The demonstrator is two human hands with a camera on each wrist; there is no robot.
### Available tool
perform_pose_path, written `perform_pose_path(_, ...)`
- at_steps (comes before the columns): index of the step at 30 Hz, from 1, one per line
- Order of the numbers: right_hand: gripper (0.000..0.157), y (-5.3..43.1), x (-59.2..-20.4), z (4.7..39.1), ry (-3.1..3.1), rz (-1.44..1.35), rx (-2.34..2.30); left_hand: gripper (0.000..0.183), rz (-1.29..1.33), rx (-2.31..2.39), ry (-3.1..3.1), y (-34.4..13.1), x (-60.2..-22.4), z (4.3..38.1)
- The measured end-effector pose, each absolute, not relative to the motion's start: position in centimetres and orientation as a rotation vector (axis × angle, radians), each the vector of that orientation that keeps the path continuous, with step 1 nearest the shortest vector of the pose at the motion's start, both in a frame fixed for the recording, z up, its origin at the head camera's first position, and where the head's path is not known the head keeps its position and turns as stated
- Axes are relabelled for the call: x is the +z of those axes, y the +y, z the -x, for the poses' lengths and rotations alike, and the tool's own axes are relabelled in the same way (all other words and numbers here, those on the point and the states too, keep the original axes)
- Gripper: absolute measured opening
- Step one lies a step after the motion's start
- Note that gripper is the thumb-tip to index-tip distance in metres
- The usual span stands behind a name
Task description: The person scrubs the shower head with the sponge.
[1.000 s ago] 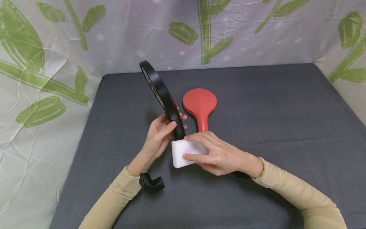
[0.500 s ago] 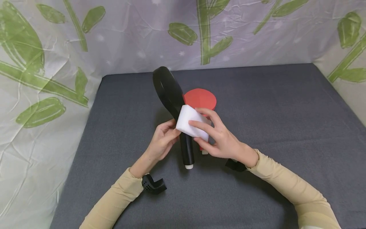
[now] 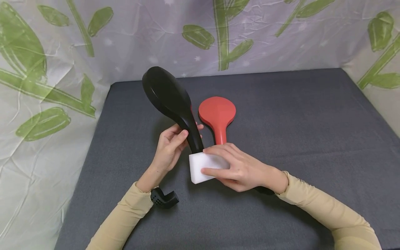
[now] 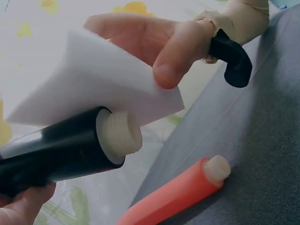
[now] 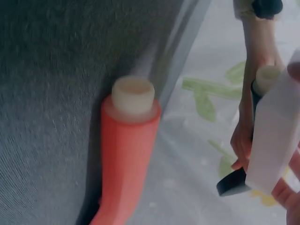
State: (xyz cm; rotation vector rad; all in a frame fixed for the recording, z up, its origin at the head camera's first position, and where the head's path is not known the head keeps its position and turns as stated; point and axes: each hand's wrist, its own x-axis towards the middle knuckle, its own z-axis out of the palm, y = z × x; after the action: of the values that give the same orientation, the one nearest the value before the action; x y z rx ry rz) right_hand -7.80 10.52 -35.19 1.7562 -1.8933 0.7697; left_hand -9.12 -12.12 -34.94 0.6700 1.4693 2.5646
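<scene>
My left hand grips a black shower head near its handle, holding it tilted above the table with its smooth back up. At the handle's end, a whitish threaded connector shows in the left wrist view. In my right hand is a white sponge block, pinched between thumb and fingers against the lower part of the black handle. A red shower head lies on the table just right of the black one, its lower handle hidden behind my right hand in the head view.
Dark grey cloth covers the table. Behind and beside it hang pale sheets with green leaf drawings. A black wrist camera sits under the left sleeve.
The sponge moved up the black handle, then back down to its lower end. The black shower head has turned, so its smooth back shows instead of its perforated face.
</scene>
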Motion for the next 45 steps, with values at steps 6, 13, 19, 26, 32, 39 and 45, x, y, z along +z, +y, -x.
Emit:
perform_pose_path(6,0.037,10.1,-34.6,8.6,-1.920,-1.682,0.825,0.027,-0.680,2.541,1.458,-12.1,-35.0,9.0)
perform_pose_path(13,0.035,9.3,-33.6,9.9,-2.000,-1.426,0.947,0.019,-0.716,2.475,1.474,-11.8,-35.7,8.6)
perform_pose_path(19,0.035,9.2,-33.6,9.9,-2.030,-1.382,1.007,0.023,-0.700,2.451,1.456,-11.7,-35.7,8.5)
perform_pose_path(26,0.035,9.5,-34.8,8.2,-1.967,-1.600,0.839,0.034,-0.659,2.516,1.400,-12.5,-35.1,9.1)
perform_pose_path(32,0.039,10.0,-35.4,7.5,-1.980,-1.731,0.714,0.039,-0.611,2.569,1.346,-12.6,-34.8,9.3)
perform_pose_path(39,0.037,9.5,-35.4,8.8,-2.008,-1.606,0.848,0.031,-0.502,2.550,1.406,-12.3,-35.0,9.1)
perform_pose_path(45,0.036,9.1,-34.8,10.0,-2.071,-1.393,1.105,0.021,-0.471,2.529,1.427,-12.2,-35.3,8.8)
